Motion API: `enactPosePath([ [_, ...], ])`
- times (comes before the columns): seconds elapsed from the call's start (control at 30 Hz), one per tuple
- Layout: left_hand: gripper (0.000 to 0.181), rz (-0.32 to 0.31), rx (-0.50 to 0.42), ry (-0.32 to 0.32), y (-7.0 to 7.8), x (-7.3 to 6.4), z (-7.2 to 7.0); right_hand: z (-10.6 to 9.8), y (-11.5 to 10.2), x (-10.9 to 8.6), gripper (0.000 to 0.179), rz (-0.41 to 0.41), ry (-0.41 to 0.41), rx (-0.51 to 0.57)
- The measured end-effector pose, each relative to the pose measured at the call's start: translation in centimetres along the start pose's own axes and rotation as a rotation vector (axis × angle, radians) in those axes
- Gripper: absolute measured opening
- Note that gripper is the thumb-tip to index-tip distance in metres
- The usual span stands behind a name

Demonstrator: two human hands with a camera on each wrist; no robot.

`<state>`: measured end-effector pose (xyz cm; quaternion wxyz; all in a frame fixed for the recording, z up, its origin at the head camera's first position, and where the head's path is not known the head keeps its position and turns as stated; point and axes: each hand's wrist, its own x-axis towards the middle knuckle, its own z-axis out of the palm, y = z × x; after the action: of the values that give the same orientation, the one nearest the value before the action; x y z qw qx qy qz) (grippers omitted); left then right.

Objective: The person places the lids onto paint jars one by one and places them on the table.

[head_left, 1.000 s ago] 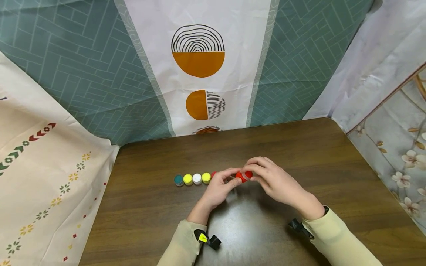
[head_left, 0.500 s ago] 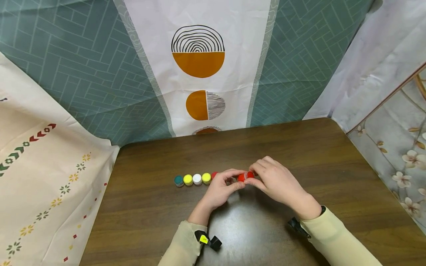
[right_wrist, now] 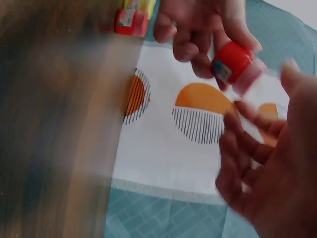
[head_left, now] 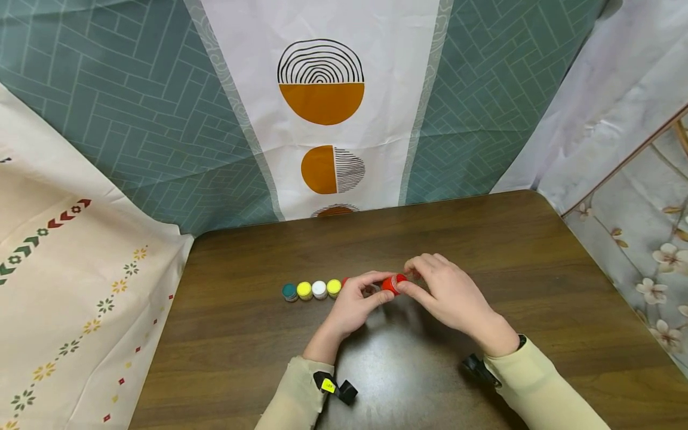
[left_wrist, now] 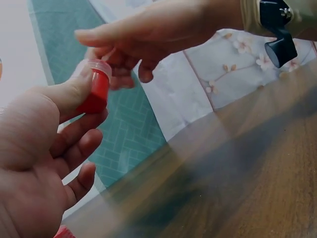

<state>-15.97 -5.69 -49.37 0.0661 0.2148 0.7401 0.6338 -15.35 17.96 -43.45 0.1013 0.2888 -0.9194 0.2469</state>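
Observation:
My left hand point(head_left: 353, 303) pinches a small red paint jar point(head_left: 392, 285) between thumb and fingers, above the table. In the left wrist view the jar point(left_wrist: 96, 89) is tilted, its ribbed, see-through-edged lid end uppermost. Beside that lid end is my right hand point(head_left: 451, 294). The right wrist view shows the right hand point(right_wrist: 272, 158) with fingers loosely bent and thumb spread, a small gap between it and the jar point(right_wrist: 235, 64). To the left stands a row of similar jars: a teal jar point(head_left: 289, 291), a yellow jar point(head_left: 304, 291), a white jar point(head_left: 319, 289), another yellow jar point(head_left: 334, 288) and a partly hidden red jar point(head_left: 346, 280).
The brown wooden table point(head_left: 242, 346) runs back to a patterned curtain point(head_left: 215, 179). A cream embroidered cloth point(head_left: 107, 298) hangs along the left side, and a floral cloth point(head_left: 639, 251) along the right.
The right thumb and fingers closed about the jar's lid end half a second ago, then spread away from it. The jar's tilt has shifted slightly; the left hand keeps its hold.

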Motion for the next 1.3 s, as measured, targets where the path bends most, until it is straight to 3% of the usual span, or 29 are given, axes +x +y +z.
enactPosePath([
  [0.1,0.034,-0.024,-0.04,0.017,0.0,-0.1,-0.2,-0.5,0.3,0.0,0.042,-0.113,-0.025,0.087],
  [0.2,0.034,-0.033,-0.085,0.01,-0.1,-0.2,-0.3,-0.6,0.6,0.0,0.046,-0.218,-0.03,0.104],
  [0.37,0.033,-0.018,-0.117,-0.017,-0.1,-0.3,-0.3,-0.5,0.9,-0.1,0.045,-0.272,0.01,0.099],
  [0.57,0.033,-0.002,-0.093,-0.021,0.0,-0.4,-0.2,-0.5,0.7,-0.1,0.037,-0.234,0.004,0.1],
  [0.97,0.031,0.034,-0.064,-0.083,-0.1,-0.2,0.1,0.1,0.0,-0.3,0.029,-0.031,0.021,-0.032],
  [1.1,0.031,0.027,-0.059,-0.067,-0.1,-0.2,0.1,-0.2,-0.1,-0.5,0.031,0.032,0.026,0.0],
  [1.2,0.031,0.014,-0.061,-0.043,0.0,-0.1,0.1,-0.8,0.1,-0.4,0.019,0.004,0.035,0.072],
  [1.3,0.032,-0.005,-0.075,-0.031,0.0,-0.2,-0.1,-1.2,0.4,-0.3,0.042,-0.1,0.0,0.117],
])
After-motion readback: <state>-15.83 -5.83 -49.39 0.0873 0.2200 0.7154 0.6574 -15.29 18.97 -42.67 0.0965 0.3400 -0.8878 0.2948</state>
